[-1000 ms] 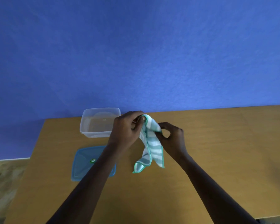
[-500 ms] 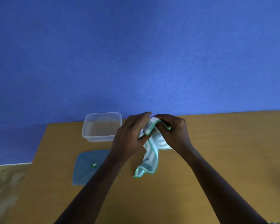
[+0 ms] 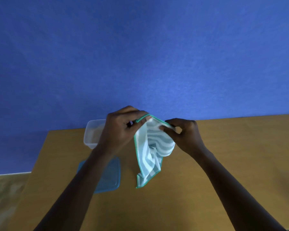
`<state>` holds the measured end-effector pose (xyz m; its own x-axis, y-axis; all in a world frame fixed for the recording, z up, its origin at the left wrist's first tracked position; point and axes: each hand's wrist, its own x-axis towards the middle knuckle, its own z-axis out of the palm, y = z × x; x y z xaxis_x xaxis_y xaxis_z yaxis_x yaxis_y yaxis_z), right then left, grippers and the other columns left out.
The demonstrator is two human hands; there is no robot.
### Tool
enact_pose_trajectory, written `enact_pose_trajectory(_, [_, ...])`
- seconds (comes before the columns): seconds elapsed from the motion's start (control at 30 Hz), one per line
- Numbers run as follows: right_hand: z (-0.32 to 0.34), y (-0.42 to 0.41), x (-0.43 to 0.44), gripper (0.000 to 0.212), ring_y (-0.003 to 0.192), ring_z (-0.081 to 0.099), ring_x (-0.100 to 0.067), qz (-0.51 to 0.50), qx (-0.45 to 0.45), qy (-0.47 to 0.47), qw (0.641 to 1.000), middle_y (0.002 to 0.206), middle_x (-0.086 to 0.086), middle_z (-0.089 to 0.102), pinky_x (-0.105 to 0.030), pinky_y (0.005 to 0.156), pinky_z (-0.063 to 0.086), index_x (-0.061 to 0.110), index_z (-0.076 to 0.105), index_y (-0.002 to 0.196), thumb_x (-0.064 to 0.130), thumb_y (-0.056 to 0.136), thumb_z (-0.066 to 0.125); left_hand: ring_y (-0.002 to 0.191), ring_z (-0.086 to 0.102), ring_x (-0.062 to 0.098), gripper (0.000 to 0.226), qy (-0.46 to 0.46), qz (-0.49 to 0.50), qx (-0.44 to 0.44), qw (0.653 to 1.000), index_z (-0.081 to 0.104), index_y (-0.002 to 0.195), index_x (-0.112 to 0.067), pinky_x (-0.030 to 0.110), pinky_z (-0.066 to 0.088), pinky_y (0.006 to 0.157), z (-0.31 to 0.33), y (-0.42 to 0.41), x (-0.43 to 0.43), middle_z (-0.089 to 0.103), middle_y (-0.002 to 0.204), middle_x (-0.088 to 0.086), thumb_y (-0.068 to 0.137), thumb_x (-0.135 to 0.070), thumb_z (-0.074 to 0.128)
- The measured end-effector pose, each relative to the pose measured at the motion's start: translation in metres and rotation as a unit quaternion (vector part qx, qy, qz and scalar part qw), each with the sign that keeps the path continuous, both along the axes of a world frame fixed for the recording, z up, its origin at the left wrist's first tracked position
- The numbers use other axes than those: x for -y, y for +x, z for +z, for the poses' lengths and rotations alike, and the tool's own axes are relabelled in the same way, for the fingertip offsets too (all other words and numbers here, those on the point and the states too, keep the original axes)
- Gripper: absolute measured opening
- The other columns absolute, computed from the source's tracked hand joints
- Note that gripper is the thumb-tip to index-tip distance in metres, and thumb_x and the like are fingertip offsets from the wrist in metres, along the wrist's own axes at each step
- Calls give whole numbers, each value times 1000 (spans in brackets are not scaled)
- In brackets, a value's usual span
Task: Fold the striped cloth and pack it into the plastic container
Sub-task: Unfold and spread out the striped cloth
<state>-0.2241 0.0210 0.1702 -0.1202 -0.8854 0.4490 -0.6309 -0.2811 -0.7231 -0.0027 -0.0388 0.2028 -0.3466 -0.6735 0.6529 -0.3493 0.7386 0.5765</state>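
Note:
The striped cloth [image 3: 151, 150], white and pale teal with a green hem, hangs crumpled above the wooden table. My left hand [image 3: 121, 130] pinches its upper edge at the left. My right hand [image 3: 184, 133] pinches the same edge a short way to the right. The cloth's lower corner dangles just above the table. The clear plastic container [image 3: 92, 135] stands open at the table's far left edge, partly hidden behind my left hand.
The container's blue lid [image 3: 114, 177] lies flat on the wooden table [image 3: 232, 155], under my left forearm. A blue wall rises behind the table. The table's left edge runs beside a patterned floor [image 3: 5, 197].
My hands have drawn apart along the cloth's top edge and lifted slightly. The cloth has spread wider between them than half a second ago.

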Motion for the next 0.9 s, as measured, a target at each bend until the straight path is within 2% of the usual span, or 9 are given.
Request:
enact_pose_trajectory(0.1, [13, -14, 1, 18, 65, 67, -14, -12, -24, 8, 1000, 73, 7, 72, -34, 63, 51, 18, 76, 81, 35, 81, 80, 65, 56, -1, 14, 2, 15, -5, 1000, 79, 92, -16, 11, 42, 64, 21, 12, 11, 65, 80, -11, 90, -29, 74])
enact_pose_trajectory(0.2, [27, -31, 2, 22, 65, 64, -10, -10, -13, 39, 999, 71, 8, 70, -24, 63, 47, 23, 72, 76, 43, 76, 82, 67, 60, 4, 17, 7, 24, -12, 1000, 80, 93, -18, 15, 43, 62, 35, 23, 23, 68, 81, -9, 91, -33, 73])
enact_pose_trajectory(0.3, [42, -50, 3, 29, 61, 60, -15, 3, -11, 73, 997, 68, 2, 66, -23, 57, 43, 23, 68, 73, 47, 70, 85, 72, 65, 15, 16, 26, 26, -42, 998, 80, 95, -21, 32, 50, 62, 40, 31, 32, 71, 84, -2, 90, -35, 73])
enact_pose_trajectory(0.43, [59, -75, 0, 35, 59, 60, -13, 5, -1, 89, 996, 68, -1, 65, -25, 54, 44, 22, 67, 70, 51, 64, 86, 79, 70, 17, 7, 63, 21, -90, 994, 77, 94, -39, 44, 56, 64, 44, 41, 38, 73, 89, -9, 89, -40, 73])
enact_pose_trajectory(0.5, [66, -87, -4, 37, 59, 56, -9, -4, 12, 84, 996, 68, -4, 64, -22, 54, 40, 20, 66, 70, 49, 63, 87, 80, 70, 15, 8, 68, 21, -94, 993, 76, 94, -41, 43, 57, 65, 45, 46, 40, 73, 90, -11, 88, -44, 72])
enact_pose_trajectory(0.67, [80, -106, -14, 30, 63, 56, -6, 5, 34, 54, 998, 69, -4, 63, -14, 60, 44, 17, 65, 70, 34, 67, 89, 82, 72, 19, 20, 107, 28, -110, 988, 78, 99, -27, 49, 59, 67, 45, 53, 43, 74, 89, -8, 87, -42, 73])
enact_pose_trajectory(0.77, [81, -112, -15, 27, 62, 57, -10, -12, 101, 40, 994, 70, -8, 64, -19, 58, 49, 15, 67, 71, 29, 65, 89, 77, 72, 17, 20, 129, 39, -121, 983, 79, 101, -29, 51, 60, 67, 43, 55, 46, 77, 90, -11, 86, -42, 75])
enact_pose_trajectory(0.83, [79, -115, -13, 28, 61, 60, -11, -35, 137, 31, 989, 69, -5, 66, -22, 55, 50, 14, 68, 71, 30, 64, 90, 62, 60, 18, 24, 140, 56, -117, 982, 79, 103, -30, 48, 56, 58, 40, 55, 49, 77, 86, -12, 85, -46, 75])
enact_pose_trajectory(0.9, [77, -117, -10, 25, 53, 56, -12, -49, 178, 25, 982, 64, -2, 66, -22, 49, 47, 14, 69, 72, 27, 65, 89, 56, 49, 14, 25, 149, 65, -111, 980, 79, 103, -32, 44, 52, 51, 39, 54, 53, 76, 82, -15, 84, -48, 74])
